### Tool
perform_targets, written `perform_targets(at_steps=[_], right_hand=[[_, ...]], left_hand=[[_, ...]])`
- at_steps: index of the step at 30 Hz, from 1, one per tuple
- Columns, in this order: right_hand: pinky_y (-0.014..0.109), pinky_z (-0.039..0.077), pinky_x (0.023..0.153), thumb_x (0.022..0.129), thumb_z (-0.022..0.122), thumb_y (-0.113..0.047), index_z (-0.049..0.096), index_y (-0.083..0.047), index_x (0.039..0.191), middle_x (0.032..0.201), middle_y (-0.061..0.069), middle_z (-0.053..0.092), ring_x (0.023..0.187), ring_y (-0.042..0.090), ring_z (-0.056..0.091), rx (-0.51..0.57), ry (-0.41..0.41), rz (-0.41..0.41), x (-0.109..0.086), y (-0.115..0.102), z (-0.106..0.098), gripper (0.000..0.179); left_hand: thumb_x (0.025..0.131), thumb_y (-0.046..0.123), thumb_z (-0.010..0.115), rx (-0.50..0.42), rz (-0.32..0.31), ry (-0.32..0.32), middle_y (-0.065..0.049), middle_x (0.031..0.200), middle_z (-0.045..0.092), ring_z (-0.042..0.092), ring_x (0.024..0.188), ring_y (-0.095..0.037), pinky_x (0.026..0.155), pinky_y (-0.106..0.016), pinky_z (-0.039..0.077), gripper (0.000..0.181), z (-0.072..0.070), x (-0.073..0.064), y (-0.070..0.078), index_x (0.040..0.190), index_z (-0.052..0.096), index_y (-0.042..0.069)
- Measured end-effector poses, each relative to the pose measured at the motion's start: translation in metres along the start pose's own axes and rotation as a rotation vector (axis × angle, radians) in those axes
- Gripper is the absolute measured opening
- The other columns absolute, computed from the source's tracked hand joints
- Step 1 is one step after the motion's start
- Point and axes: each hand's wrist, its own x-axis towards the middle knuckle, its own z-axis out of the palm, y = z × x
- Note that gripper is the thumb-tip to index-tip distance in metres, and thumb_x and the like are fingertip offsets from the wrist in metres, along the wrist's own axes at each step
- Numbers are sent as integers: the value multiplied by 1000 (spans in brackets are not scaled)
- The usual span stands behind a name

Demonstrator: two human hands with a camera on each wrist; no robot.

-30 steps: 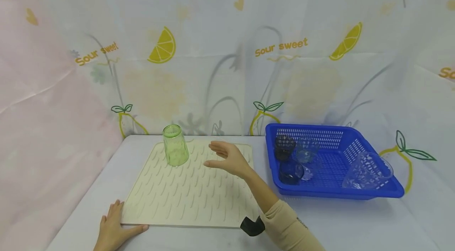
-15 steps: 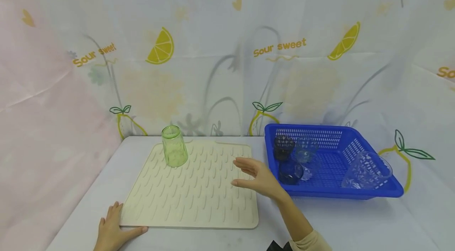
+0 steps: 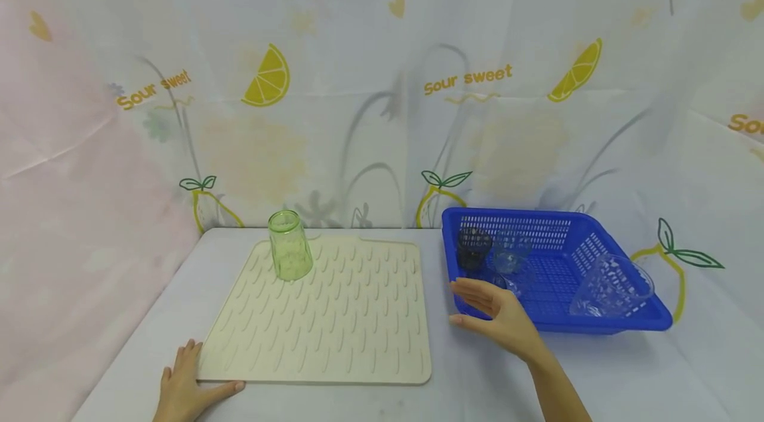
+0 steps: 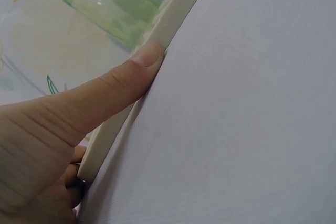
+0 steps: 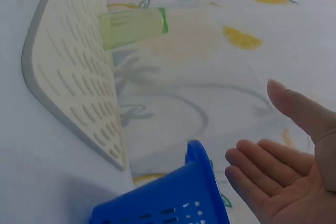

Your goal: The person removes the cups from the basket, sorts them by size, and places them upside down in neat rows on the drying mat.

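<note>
A cream ridged drying mat (image 3: pixel 346 316) lies on the white table, and a green glass (image 3: pixel 290 249) stands at its back left. My left hand (image 3: pixel 186 385) touches the mat's front left corner. Its thumb (image 4: pixel 118 85) lies against the front edge in the left wrist view, while the other fingers are mostly hidden there. Empty, my right hand (image 3: pixel 501 317) hovers at the front left of a blue plastic basket (image 3: pixel 597 322), with fingers and thumb spread apart. Inside the basket are a dark glass (image 3: pixel 474 249), a clear glass (image 3: pixel 510 253) and other glassware partly behind the hand.
A large clear flared glass vessel (image 3: pixel 611 286) leans at the right end of the basket. Behind the table hangs a white curtain (image 3: pixel 358 77) with a lemon print. A strip of table (image 3: pixel 438 302) separates mat and basket.
My right hand has moved right and somewhat down, from above the mat to the basket's near left side. My left hand stays at the mat's corner, and the green glass stays in place.
</note>
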Motion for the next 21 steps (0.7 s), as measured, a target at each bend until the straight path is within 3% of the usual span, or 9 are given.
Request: perform_targets(at_steps=[8,11,16,21], right_hand=[[14,48,90,81,74,-7,51,7,128,124,24,58,108,-3,56,-38,132,9,-23,5,-30,54],[12,49,87,81,71,0,50,11,127,123,16,61,107,-5,56,-46,173,-38,-31,10,-41,52],[11,49,85,80,69,7,48,13,127,119,-15,61,107,-5,57,-52,218,-59,-44,17,-61,51],[9,49,84,80,68,9,51,7,128,116,-20,61,105,-7,57,-63,285,-25,-58,23,-76,51]], left_hand=[[68,42,80,-1,-7,-3,-49,137,12,3,130,-60,100,-76,-1,112,-1,1,0,134,18,-24],[68,42,80,0,-14,-4,-48,137,11,2,130,-60,101,-76,0,112,-1,1,0,134,18,-23],[68,42,81,0,-16,-3,-48,137,12,4,130,-60,101,-76,0,111,1,1,-1,135,19,-22],[68,42,80,3,-31,-17,-48,138,12,3,130,-60,101,-75,1,111,1,2,-1,135,19,-22]])
